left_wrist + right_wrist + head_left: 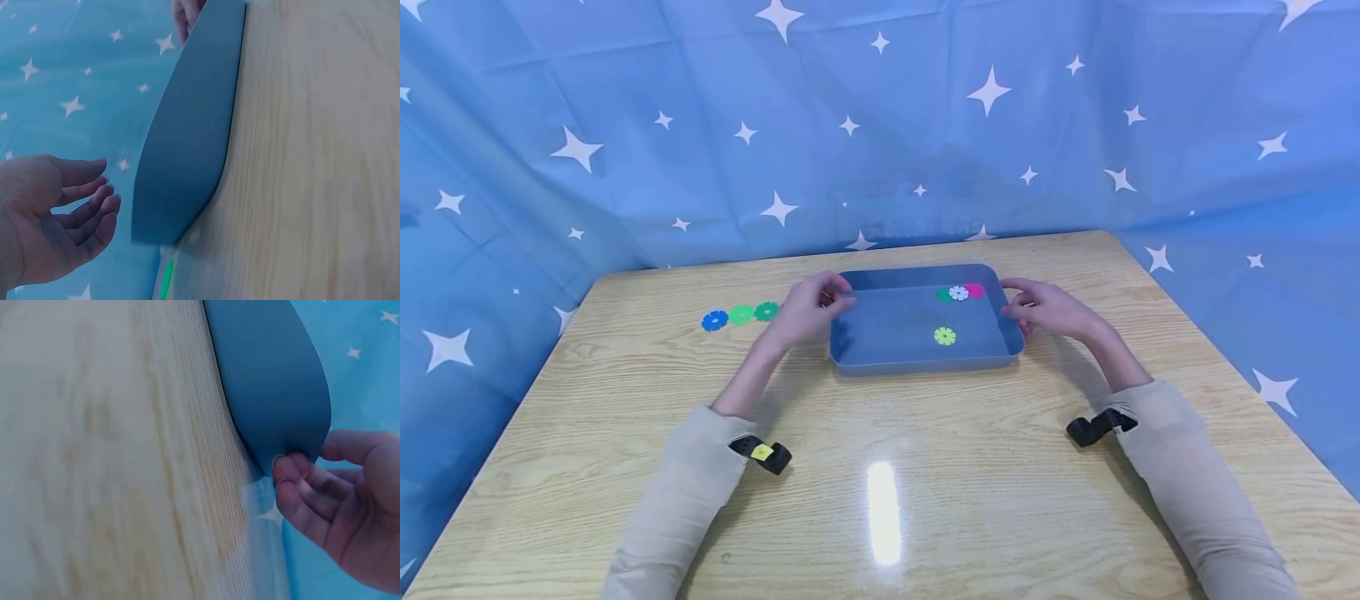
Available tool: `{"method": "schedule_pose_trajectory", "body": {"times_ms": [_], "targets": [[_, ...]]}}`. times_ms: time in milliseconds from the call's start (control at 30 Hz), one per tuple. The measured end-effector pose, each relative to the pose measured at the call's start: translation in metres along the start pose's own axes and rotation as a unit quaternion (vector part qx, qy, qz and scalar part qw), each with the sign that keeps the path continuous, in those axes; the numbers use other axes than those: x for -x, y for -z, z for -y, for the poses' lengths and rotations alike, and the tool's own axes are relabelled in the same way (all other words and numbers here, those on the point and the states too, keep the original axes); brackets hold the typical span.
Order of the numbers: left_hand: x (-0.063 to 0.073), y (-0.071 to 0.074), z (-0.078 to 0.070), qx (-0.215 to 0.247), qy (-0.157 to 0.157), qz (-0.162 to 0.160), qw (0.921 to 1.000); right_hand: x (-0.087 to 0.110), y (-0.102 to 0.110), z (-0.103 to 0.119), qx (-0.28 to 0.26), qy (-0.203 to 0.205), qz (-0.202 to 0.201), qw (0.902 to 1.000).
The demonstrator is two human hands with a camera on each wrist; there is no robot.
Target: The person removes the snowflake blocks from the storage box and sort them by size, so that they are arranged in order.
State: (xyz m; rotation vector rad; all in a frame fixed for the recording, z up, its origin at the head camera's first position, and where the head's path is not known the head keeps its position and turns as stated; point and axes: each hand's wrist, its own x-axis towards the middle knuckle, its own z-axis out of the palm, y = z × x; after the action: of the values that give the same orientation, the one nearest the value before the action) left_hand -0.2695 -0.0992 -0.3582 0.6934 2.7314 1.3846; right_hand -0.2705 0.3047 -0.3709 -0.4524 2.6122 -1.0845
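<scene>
A shallow blue-grey tray (pixel 891 333) lies on the table between both hands. Inside it are a yellow-green notched disc (pixel 944 336) and, farther back, a white disc (pixel 958 293) overlapping a green disc (pixel 942 295) and a pink disc (pixel 976 290). My left hand (pixel 811 310) hovers by the tray's left end, fingers loosely bent and holding nothing; the left wrist view shows a gap between it and the wall. My right hand (pixel 350 500) pinches the tray's right end, fingertips against the outer wall and thumb at the rim.
Left of the tray, a blue disc (pixel 715 320), a light green disc (pixel 741 315) and a darker green disc (pixel 767 311) lie in a row on the wooden table (pixel 820 500). Behind the table hangs a blue star-patterned cloth (pixel 910 150). A pink patch shows under the right hand.
</scene>
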Motion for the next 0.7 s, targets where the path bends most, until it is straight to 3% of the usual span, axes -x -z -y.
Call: {"method": "schedule_pose_trajectory", "body": {"times_ms": [300,700], "targets": [[-0.017,-0.042,-0.017,0.004,-0.038,0.052,0.9979,0.001,0.001,0.0,-0.003,0.006,0.001,1.0],[-0.033,-0.088,-0.035,-0.03,-0.008,0.134,0.9905,0.0,0.001,-0.004,-0.033,0.004,0.004,0.9994]]}}
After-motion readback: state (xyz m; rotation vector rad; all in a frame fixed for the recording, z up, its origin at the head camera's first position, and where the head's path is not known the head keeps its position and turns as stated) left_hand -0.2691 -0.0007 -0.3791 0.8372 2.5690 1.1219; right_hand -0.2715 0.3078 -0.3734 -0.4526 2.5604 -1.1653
